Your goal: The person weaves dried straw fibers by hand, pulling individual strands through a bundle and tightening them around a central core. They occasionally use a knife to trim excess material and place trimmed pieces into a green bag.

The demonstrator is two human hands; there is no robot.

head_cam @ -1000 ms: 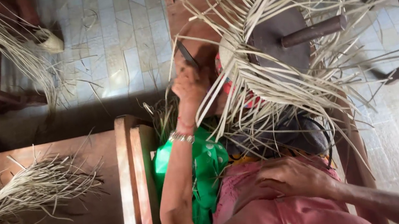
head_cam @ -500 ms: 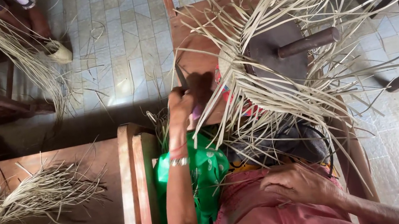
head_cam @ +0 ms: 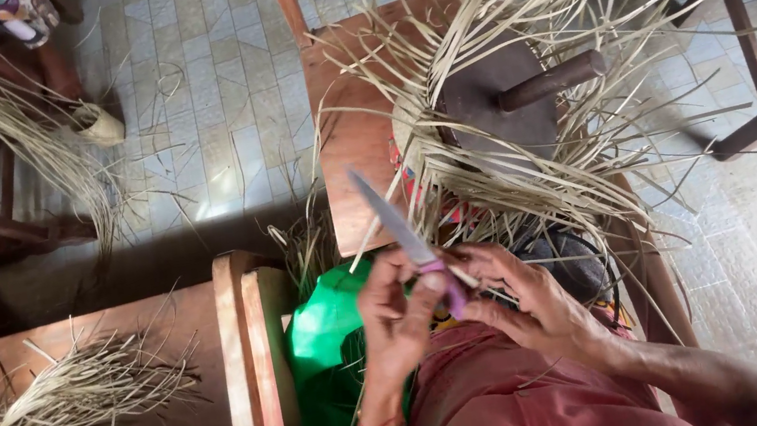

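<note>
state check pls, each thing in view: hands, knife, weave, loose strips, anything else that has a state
left hand: closed on knife handle
knife: held, blade pointing up and away
right hand: fingers pinching one strip
woven piece: unfinished, loose strip ends fanning out
dark wooden form: inside the weave, peg sticking out
strip bundle: lying loose on bench

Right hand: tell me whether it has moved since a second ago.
Yes. The right hand has come up off the pink cloth in the lap and now meets the left hand at the knife, nearer the wooden seat.
</note>
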